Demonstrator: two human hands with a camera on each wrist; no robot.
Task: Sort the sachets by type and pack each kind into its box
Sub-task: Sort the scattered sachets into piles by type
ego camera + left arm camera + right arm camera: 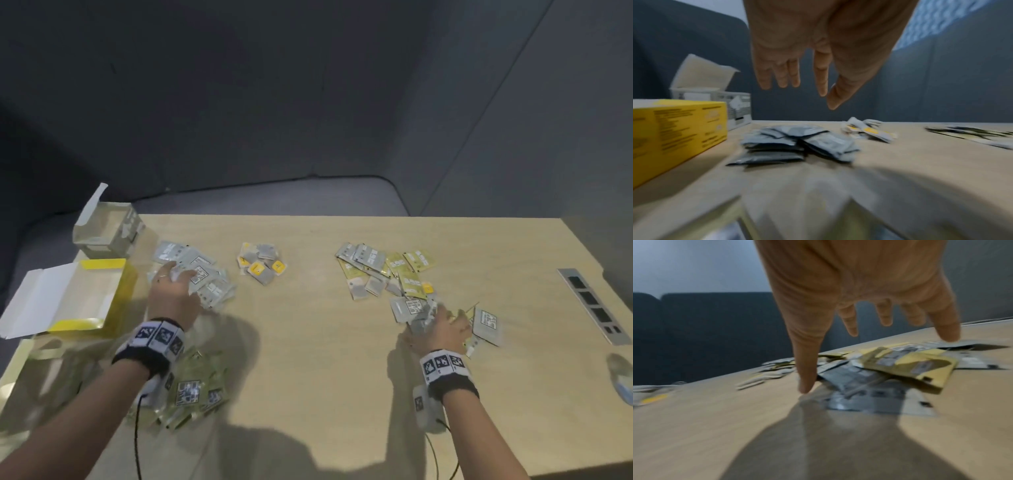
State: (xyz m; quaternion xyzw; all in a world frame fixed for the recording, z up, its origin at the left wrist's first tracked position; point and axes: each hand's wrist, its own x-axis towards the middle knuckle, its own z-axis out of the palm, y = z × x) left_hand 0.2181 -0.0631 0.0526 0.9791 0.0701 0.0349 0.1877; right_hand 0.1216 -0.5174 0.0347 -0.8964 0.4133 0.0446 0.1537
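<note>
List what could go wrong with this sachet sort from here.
1. The mixed heap of grey and olive-yellow sachets by the right hand overlaps heavily; sweeping with spread fingers could carry the wrong kind along.
2. The sorted pile of grey foil sachets lies beside the open yellow cardboard box, not its likely home, so it may get mispacked.
3. Loose olive sachets under the left forearm could be knocked off the table.
</note>
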